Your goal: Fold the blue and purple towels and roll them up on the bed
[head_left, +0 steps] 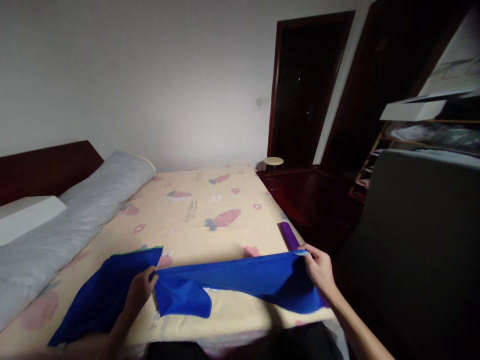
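A blue cloth (240, 274) is stretched between my two hands above the near part of the bed. My left hand (141, 286) pinches its left corner, and my right hand (318, 265) grips the right end of its top edge. The cloth's lower edge hangs in a curve, with a flap drooping below my left hand. Another blue piece with a green edge (108, 285) lies on the bed to the left, partly behind my left forearm; whether it joins the held cloth I cannot tell. A purple roll (288, 236) lies beyond my right hand, partly covered by the cloth.
The bed (195, 215) has a cream sheet with pink prints. A long grey rolled bundle (108, 185) and a white box-like object (30, 215) are at left. A round stool (273, 161) stands by the dark door. A dark panel (423, 240) and shelves (431, 132) are at right.
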`<state>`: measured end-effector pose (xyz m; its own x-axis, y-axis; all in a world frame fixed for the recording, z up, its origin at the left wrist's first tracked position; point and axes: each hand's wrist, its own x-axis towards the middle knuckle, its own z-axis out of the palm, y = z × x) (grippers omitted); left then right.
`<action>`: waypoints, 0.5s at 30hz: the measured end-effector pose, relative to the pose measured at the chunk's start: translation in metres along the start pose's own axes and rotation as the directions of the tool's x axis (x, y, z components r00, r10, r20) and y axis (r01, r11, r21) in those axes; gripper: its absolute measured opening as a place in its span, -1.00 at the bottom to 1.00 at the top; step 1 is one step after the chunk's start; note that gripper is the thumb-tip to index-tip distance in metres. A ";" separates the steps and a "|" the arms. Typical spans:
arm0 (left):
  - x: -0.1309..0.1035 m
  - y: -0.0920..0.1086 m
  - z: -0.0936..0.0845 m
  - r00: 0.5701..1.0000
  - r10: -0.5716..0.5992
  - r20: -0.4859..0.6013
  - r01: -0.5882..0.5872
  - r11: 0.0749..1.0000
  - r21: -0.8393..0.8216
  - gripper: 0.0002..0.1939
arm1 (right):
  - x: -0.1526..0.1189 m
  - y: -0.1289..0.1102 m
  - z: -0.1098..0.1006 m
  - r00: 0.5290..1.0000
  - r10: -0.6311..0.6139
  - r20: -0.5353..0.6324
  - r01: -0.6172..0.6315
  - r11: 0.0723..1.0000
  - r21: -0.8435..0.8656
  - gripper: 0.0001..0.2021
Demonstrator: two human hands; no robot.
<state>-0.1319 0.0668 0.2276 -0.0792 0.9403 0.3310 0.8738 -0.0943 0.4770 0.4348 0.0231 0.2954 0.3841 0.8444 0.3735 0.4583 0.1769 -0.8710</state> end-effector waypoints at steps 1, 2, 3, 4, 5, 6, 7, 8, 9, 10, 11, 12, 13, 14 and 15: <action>0.000 -0.001 0.004 1.000 -0.019 -0.011 0.019 1.000 -0.006 -0.75 | 0.005 0.001 0.000 0.999 -0.006 0.034 0.005 1.000 0.013 -0.73; 0.001 -0.001 0.007 0.998 -0.044 -0.035 0.043 0.999 -0.012 -0.75 | 0.012 0.002 0.001 0.997 -0.013 0.080 0.011 1.000 0.024 -0.72; 0.005 -0.002 0.011 0.995 -0.075 -0.069 0.074 0.997 -0.014 -0.75 | 0.021 0.003 0.002 0.991 -0.020 0.136 0.017 1.000 0.026 -0.70; 0.010 -0.002 0.013 0.989 -0.103 -0.102 0.102 0.995 -0.013 -0.76 | 0.032 0.004 0.003 0.981 -0.021 0.194 0.019 1.000 0.012 -0.69; 0.017 -0.003 0.015 0.984 -0.124 -0.127 0.124 0.992 -0.008 -0.77 | 0.044 0.005 0.005 0.970 -0.014 0.243 0.018 1.000 -0.016 -0.69; 0.025 -0.004 0.016 0.980 -0.135 -0.148 0.136 0.991 -0.001 -0.78 | 0.057 0.006 0.008 0.961 0.000 0.277 0.015 0.998 -0.053 -0.69; 0.035 -0.006 0.017 0.977 -0.136 -0.165 0.139 0.990 0.007 -0.79 | 0.071 0.008 0.010 0.957 0.017 0.291 0.010 0.996 -0.093 -0.70; 0.044 -0.007 0.016 0.975 -0.130 -0.181 0.135 0.991 0.013 -0.79 | 0.085 0.009 0.013 0.958 0.035 0.285 0.002 0.992 -0.127 -0.71; 0.054 -0.008 0.015 0.974 -0.116 -0.196 0.122 0.992 0.017 -0.79 | 0.099 0.010 0.017 0.962 0.047 0.268 -0.007 0.989 -0.149 -0.71; 0.064 -0.009 0.013 0.973 -0.095 -0.211 0.102 0.995 0.021 -0.79 | 0.112 0.012 0.020 0.968 0.052 0.245 -0.013 0.987 -0.157 -0.70; 0.073 -0.008 0.009 0.971 -0.071 -0.227 0.078 0.997 0.025 -0.79 | 0.124 0.012 0.023 0.974 0.050 0.222 -0.015 0.987 -0.157 -0.69; 0.083 -0.007 0.005 0.969 -0.045 -0.245 0.053 0.998 0.029 -0.78 | 0.135 0.012 0.025 0.979 0.048 0.196 -0.016 0.987 -0.157 -0.68; 0.092 -0.005 -0.001 0.964 -0.018 -0.265 0.028 0.999 0.034 -0.75 | 0.144 0.012 0.027 0.984 0.042 0.170 -0.015 0.988 -0.153 -0.68; 0.101 -0.003 -0.009 0.957 0.009 -0.289 0.002 0.999 0.038 -0.73 | 0.151 0.010 0.028 0.989 0.032 0.146 -0.011 0.989 -0.144 -0.68; 0.109 0.000 -0.017 0.949 0.036 -0.313 -0.024 0.999 0.045 -0.69 | 0.156 0.008 0.028 0.992 0.019 0.126 -0.003 0.992 -0.129 -0.68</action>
<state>-0.1491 0.1638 0.2776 -0.1934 0.7868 0.5862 0.8960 -0.1018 0.4323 0.4763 0.1708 0.3378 0.2882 0.9048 0.3135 0.5572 0.1078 -0.8234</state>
